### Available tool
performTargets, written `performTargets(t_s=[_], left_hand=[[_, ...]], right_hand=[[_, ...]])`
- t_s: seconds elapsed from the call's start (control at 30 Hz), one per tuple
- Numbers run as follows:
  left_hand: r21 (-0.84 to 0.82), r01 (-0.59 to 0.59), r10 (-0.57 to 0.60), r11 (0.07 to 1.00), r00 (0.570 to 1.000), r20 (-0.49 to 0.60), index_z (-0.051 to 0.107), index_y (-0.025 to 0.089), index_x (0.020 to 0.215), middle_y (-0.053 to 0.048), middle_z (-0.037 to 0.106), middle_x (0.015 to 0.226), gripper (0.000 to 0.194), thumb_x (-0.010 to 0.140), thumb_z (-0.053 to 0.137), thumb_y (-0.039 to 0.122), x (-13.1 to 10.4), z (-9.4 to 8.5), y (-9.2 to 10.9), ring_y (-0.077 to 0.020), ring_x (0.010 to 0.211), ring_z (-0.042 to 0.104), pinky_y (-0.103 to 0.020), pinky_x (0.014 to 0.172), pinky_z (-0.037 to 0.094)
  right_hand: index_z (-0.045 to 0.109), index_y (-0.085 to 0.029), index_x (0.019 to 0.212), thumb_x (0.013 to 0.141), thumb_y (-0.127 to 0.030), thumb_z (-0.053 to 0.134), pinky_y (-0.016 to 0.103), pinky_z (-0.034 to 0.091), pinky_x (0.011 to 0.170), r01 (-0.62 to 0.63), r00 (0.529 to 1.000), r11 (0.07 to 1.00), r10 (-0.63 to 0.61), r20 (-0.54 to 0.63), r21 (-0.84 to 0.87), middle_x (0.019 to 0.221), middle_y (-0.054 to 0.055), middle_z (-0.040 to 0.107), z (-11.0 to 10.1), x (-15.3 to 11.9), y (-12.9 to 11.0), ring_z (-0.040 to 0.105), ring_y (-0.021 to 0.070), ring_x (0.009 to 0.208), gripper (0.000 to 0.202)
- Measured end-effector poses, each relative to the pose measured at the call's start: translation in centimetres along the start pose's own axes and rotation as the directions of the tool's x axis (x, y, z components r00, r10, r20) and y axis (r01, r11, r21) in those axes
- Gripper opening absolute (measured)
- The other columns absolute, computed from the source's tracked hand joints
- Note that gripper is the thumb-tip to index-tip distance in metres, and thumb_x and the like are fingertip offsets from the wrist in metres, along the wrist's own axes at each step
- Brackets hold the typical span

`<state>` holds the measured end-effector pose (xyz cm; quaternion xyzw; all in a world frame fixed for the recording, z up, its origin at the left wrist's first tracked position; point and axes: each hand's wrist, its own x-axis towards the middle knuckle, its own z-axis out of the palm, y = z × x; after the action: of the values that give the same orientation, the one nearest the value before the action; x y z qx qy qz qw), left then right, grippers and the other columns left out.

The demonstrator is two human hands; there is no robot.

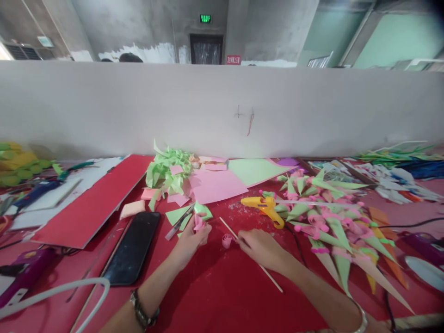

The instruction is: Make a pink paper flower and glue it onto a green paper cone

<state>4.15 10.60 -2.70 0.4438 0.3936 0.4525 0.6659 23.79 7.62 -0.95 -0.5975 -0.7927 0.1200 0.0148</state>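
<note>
Pinched in my left hand point(192, 241) is a small folded pink paper piece point(199, 221). My right hand point(259, 247) has its fingers closed on a thin wooden stick point(271, 279), which slants from upper left to lower right beneath it. A curled pink paper spiral point(226, 240) lies on the red table surface point(215, 291) between the hands, just left of my right fingertips. Behind my left hand are green paper pieces point(176, 215) and a cutter-like tool point(179, 222). A yellow glue gun point(265, 206) rests beyond my right hand.
A black phone point(132, 249) and a red board point(100, 199) lie at left. Pink paper point(217, 186) and green strips point(168, 169) are at the back. Many paper cones point(338, 231) cover the right side. A grey partition point(194, 106) stands behind.
</note>
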Motion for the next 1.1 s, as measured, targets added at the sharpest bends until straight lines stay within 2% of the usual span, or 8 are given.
performTargets(t_s=[0.1,0.2,0.37,0.5,0.57,0.77,0.93,1.1], left_hand=[[0.053,-0.017,0.019,0.998,0.999,-0.043,0.037,0.018,0.070,0.010,0.032,0.048,0.031,0.067,0.061,0.037,0.2,0.0,-0.1,-0.0031,0.041,0.024,-0.019,0.042,0.018],[0.111,-0.017,0.025,0.994,0.997,-0.068,0.035,0.018,0.066,0.010,0.031,0.048,0.031,0.068,0.061,0.037,0.1,-0.1,-0.1,-0.0036,0.042,0.025,-0.019,0.042,0.019],[0.347,-0.116,0.107,0.931,0.993,0.046,0.047,0.017,0.081,0.005,0.045,0.063,0.027,0.066,0.064,0.031,-0.3,-0.2,-0.1,-0.0079,0.058,0.041,-0.020,0.057,0.035],[0.316,-0.190,0.177,0.929,0.982,0.072,0.045,0.018,0.101,0.000,0.054,0.082,0.042,0.065,0.065,0.029,-0.8,0.1,0.5,-0.0155,0.078,0.049,-0.024,0.066,0.038],[0.247,-0.191,0.181,0.950,0.982,0.060,0.045,0.020,0.104,-0.002,0.055,0.088,0.047,0.062,0.067,0.026,-1.1,0.3,0.8,-0.0178,0.084,0.050,-0.025,0.068,0.038],[0.165,-0.093,0.078,0.982,0.992,0.095,0.050,0.017,0.083,0.002,0.048,0.064,0.030,0.059,0.068,0.024,-1.4,-0.1,0.8,-0.0119,0.059,0.043,-0.025,0.055,0.034],[0.136,-0.116,0.101,0.984,0.989,0.108,0.045,0.019,0.078,0.006,0.039,0.056,0.027,0.062,0.065,0.029,-0.5,-0.8,0.5,-0.0058,0.046,0.030,-0.021,0.045,0.025],[0.158,-0.142,0.122,0.977,0.984,0.126,0.050,0.018,0.082,0.005,0.043,0.064,0.028,0.062,0.068,0.026,-0.4,-0.8,0.5,-0.0061,0.052,0.034,-0.020,0.051,0.028]], right_hand=[[0.054,-0.018,0.073,0.087,-0.029,0.030,0.025,0.019,0.049,-0.035,0.999,0.999,0.034,0.023,0.032,0.068,0.005,0.063,-0.7,0.4,0.0,0.057,0.0158,0.061,0.030],[0.050,-0.017,0.075,0.088,-0.028,0.028,0.024,0.020,0.049,-0.050,0.999,0.997,0.051,-0.017,0.052,0.066,0.004,0.060,-2.4,0.9,-0.2,0.054,0.0135,0.058,0.027],[0.046,-0.018,0.077,0.083,-0.021,0.037,0.020,0.026,0.049,0.095,0.991,0.957,-0.064,-0.118,0.274,0.063,-0.002,0.055,-6.3,2.0,-2.0,0.046,0.0083,0.052,0.012],[0.045,-0.017,0.072,0.076,-0.014,0.045,0.018,0.028,0.046,0.191,0.980,0.806,-0.190,-0.060,0.560,0.057,-0.004,0.052,-8.0,5.0,-4.3,0.044,0.0069,0.048,0.005],[0.045,-0.017,0.076,0.075,-0.010,0.046,0.018,0.032,0.043,0.154,0.967,0.686,-0.252,0.033,0.711,0.054,-0.005,0.053,-8.0,7.2,-5.4,0.047,0.0072,0.044,0.007],[0.046,-0.015,0.068,0.073,-0.004,0.045,0.015,0.036,0.040,0.077,0.971,0.586,-0.228,0.073,0.807,0.048,-0.005,0.054,-6.2,13.0,-7.5,0.045,0.0049,0.039,0.012],[0.047,-0.014,0.068,0.075,-0.004,0.041,0.017,0.043,0.046,0.038,0.974,0.504,-0.210,0.080,0.863,0.050,-0.003,0.055,-5.6,14.9,-7.6,0.053,0.0067,0.046,0.014],[0.051,-0.014,0.082,0.077,-0.004,0.040,0.020,0.047,0.058,0.079,0.984,0.464,-0.180,0.006,0.882,0.058,-0.002,0.058,-6.4,15.4,-6.5,0.057,0.0066,0.053,0.016]])
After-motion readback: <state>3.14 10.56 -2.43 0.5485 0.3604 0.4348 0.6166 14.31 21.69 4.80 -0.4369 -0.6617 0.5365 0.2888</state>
